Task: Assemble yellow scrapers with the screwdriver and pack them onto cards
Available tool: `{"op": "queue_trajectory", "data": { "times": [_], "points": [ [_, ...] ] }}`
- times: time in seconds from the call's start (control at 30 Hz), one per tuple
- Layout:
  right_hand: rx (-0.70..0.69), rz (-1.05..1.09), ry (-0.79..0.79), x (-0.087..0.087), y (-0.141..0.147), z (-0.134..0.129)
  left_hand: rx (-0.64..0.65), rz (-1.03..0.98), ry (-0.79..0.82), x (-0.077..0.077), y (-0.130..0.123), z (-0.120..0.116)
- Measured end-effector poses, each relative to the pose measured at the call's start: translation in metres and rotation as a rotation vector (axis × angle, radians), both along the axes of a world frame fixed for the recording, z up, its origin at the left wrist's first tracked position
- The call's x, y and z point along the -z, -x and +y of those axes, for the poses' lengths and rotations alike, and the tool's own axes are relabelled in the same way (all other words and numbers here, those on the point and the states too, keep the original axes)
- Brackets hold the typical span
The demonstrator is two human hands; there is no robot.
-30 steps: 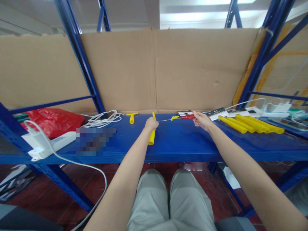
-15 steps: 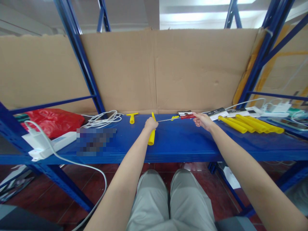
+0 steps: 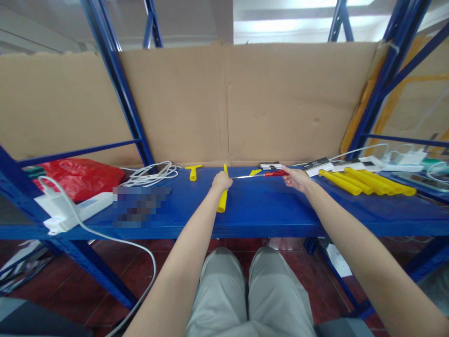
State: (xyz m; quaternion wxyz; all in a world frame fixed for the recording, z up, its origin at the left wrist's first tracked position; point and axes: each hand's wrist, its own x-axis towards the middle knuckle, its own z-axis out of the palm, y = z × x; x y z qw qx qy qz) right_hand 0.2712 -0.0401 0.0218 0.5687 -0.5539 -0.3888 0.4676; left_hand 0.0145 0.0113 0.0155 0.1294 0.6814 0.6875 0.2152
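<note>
My left hand (image 3: 222, 181) is closed around a yellow tube (image 3: 221, 204) that stands out below and above the fingers over the blue shelf (image 3: 259, 206). In my right hand (image 3: 294, 179) is the red handle of a screwdriver (image 3: 275, 173), held level. Its thin metal shaft points left and meets the tube at my left hand; the tip is hidden there. Behind the shaft lies a small yellow piece (image 3: 256, 172). A yellow T-shaped part (image 3: 193, 172) sits to the left of my left hand.
Several yellow tubes (image 3: 368, 182) lie at the right beside black-and-white packets (image 3: 318, 166). To the left are a coiled white cable (image 3: 154, 174), a red plastic bag (image 3: 82, 178) and a white power strip (image 3: 94, 203). Cardboard (image 3: 175, 107) walls the back between blue posts.
The screwdriver's handle has dipped slightly and shifted a little right, and my right hand's fingers have moved on it. My left hand keeps the tube in nearly the same place.
</note>
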Motion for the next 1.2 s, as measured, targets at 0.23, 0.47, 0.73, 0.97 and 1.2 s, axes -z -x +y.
{"op": "queue_trajectory", "data": {
  "times": [0.23, 0.47, 0.73, 0.97, 1.2],
  "points": [
    [-0.141, 0.096, -0.059, 0.003, -0.008, 0.002, -0.007, 0.012, 0.013, -0.002, -0.001, -0.001],
    [-0.221, 0.101, -0.179, 0.004, -0.015, 0.006, -0.001, 0.008, 0.004, -0.001, 0.0, 0.0],
    [-0.065, -0.034, -0.023, 0.002, -0.01, 0.004, -0.014, 0.012, 0.027, -0.004, -0.001, -0.004],
    [-0.017, -0.143, 0.112, 0.0, -0.004, 0.0, -0.018, 0.01, 0.01, -0.004, -0.002, -0.005],
    [0.005, -0.111, 0.086, 0.0, -0.002, 0.0, -0.008, 0.006, 0.026, -0.006, -0.002, -0.008]
  ]
}}
